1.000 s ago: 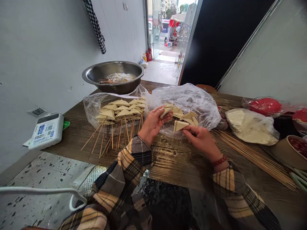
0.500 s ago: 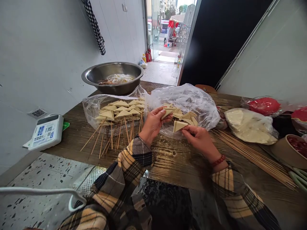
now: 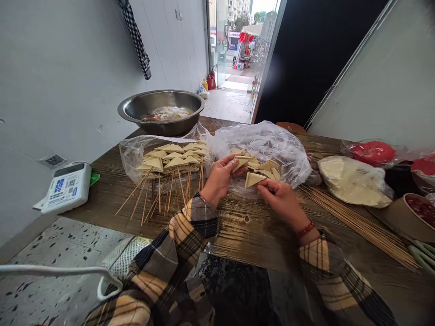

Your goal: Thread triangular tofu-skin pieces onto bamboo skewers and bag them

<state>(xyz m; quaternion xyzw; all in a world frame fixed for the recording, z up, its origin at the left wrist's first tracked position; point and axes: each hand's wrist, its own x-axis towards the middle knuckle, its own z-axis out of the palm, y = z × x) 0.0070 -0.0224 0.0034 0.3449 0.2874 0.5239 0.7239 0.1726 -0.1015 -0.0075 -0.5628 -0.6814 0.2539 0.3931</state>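
Observation:
Between the thumb and fingers of my left hand (image 3: pixel 220 175) is a pale folded tofu-skin triangle (image 3: pixel 240 161). My right hand (image 3: pixel 281 197) pinches another tofu-skin triangle (image 3: pixel 254 179) by its right corner. Just behind both hands, loose triangles (image 3: pixel 269 168) lie heaped on a clear plastic bag (image 3: pixel 288 156). To the left, skewered triangles (image 3: pixel 176 161) are stacked on a second plastic bag (image 3: pixel 128 151). Their thin wooden sticks (image 3: pixel 159 194) point toward me over the table edge side.
A steel basin (image 3: pixel 163 129) stands at the back left. Loose bamboo skewers (image 3: pixel 360 226), a bag of pale sheets (image 3: pixel 353 181), a red bundle (image 3: pixel 373 152) and a tub of dark red food (image 3: pixel 413 217) are on the right. A white device (image 3: pixel 66 188) sits at the left edge.
My left hand has shifted slightly right and down with its triangle. My right hand stays nearly in place, still pinching its triangle. The camera view has moved a little.

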